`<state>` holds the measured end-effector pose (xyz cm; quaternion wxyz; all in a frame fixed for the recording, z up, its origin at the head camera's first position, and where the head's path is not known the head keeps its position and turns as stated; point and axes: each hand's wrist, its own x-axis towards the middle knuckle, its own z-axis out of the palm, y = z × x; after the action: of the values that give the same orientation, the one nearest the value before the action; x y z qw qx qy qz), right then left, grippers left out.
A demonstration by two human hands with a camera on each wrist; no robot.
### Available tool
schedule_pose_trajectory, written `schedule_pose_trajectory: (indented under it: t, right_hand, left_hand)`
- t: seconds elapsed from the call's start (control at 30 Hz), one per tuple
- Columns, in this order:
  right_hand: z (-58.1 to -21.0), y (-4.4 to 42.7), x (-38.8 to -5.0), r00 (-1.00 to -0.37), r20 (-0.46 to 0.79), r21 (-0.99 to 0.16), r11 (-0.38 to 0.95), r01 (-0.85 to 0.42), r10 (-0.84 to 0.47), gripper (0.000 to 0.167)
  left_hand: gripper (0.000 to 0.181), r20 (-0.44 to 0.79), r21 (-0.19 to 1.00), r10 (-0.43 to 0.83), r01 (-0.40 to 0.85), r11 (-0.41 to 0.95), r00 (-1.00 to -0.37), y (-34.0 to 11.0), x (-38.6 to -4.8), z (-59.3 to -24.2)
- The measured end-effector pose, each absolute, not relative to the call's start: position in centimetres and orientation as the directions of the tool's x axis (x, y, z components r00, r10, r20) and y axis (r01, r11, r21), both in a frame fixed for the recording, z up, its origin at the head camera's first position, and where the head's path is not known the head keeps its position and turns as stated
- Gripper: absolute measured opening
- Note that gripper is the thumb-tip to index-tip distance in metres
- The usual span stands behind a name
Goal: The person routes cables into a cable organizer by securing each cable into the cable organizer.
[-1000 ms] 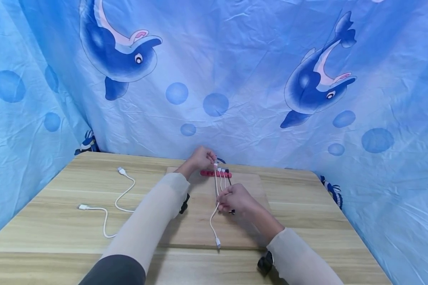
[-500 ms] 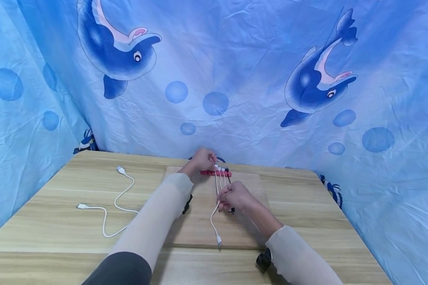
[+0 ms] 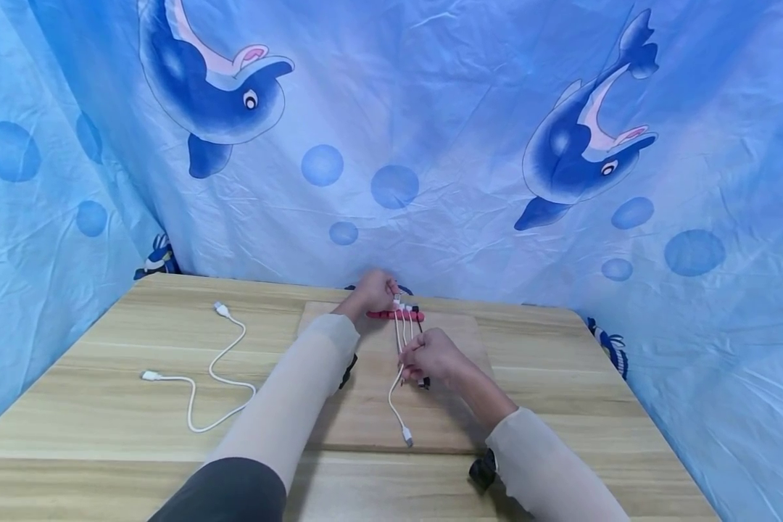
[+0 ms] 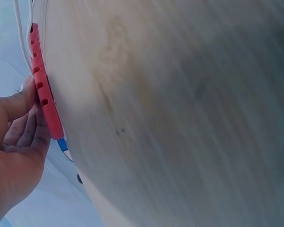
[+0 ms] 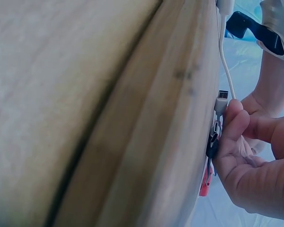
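A white USB cable [image 3: 391,397] runs between my two hands in the head view. My left hand [image 3: 375,291] pinches its far plug just behind a red cable holder [image 3: 381,315]. In the left wrist view, my thumb and fingers [image 4: 22,101] are at the slotted red strip; whether the cable sits in a slot is unclear. My right hand [image 3: 433,357] pinches the cable partway along, and its near plug [image 3: 407,436] hangs toward me. More white cables and a black one lie in the holder's right slots; their near ends [image 5: 221,101] show beside my right fingers.
The holder lies at the far part of a wooden board [image 3: 359,428] on a wood-grain table [image 3: 104,435]. A loose white cable [image 3: 218,360] curves at left, with two plug ends showing. A blue dolphin-print curtain [image 3: 457,145] stands behind the table.
My left hand has moved slightly right and lowered the plug toward the red holder. The cable's near plug has swung a little to the right and up. My right hand keeps its pinch.
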<state>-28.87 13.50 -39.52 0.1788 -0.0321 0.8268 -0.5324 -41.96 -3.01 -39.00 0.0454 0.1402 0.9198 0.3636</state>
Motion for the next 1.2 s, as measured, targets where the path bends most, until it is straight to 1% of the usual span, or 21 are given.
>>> schedule_pose_trajectory:
  t: [0.2,0.33,0.5,0.73,0.9,1.1,1.2]
  right_hand:
    - [-39.53,13.37,-28.97,-0.935,-0.262,-0.876,0.465,0.125,-0.241,0.009]
    - [-39.36,13.14,-28.99,-0.935,-0.247,-0.859,0.504,0.090,-0.254,0.011]
    - [-39.26,12.76,-29.07,-0.936,-0.241,-0.839,0.540,0.067,-0.258,0.013]
    - [-39.06,12.62,-29.46,-0.929,-0.251,-0.820,0.570,0.055,-0.272,0.012]
    - [-39.06,12.63,-29.60,-0.925,-0.267,-0.818,0.571,0.070,-0.270,0.012]
    - [-39.39,12.89,-29.82,-0.918,-0.302,-0.829,0.546,0.120,-0.256,0.010]
    - [-39.49,12.99,-29.84,-0.917,-0.305,-0.833,0.539,0.125,-0.259,0.011]
  left_hand:
    - [0.018,0.023,0.659,0.302,0.242,0.712,-0.953,-2.64,-42.02,-38.86]
    - [0.015,0.004,0.665,0.290,0.219,0.714,-0.957,-2.54,-41.95,-38.77]
    - [0.022,-0.020,0.684,0.277,0.189,0.705,-0.961,-2.50,-41.86,-38.52]
    - [0.024,-0.045,0.699,0.262,0.157,0.697,-0.964,-2.56,-42.12,-38.47]
    - [0.024,-0.047,0.703,0.254,0.149,0.696,-0.966,-2.63,-42.00,-38.41]
    - [0.026,-0.038,0.679,0.267,0.171,0.713,-0.963,-2.65,-41.80,-38.45]
    - [0.024,-0.037,0.672,0.256,0.166,0.722,-0.966,-2.62,-41.70,-38.46]
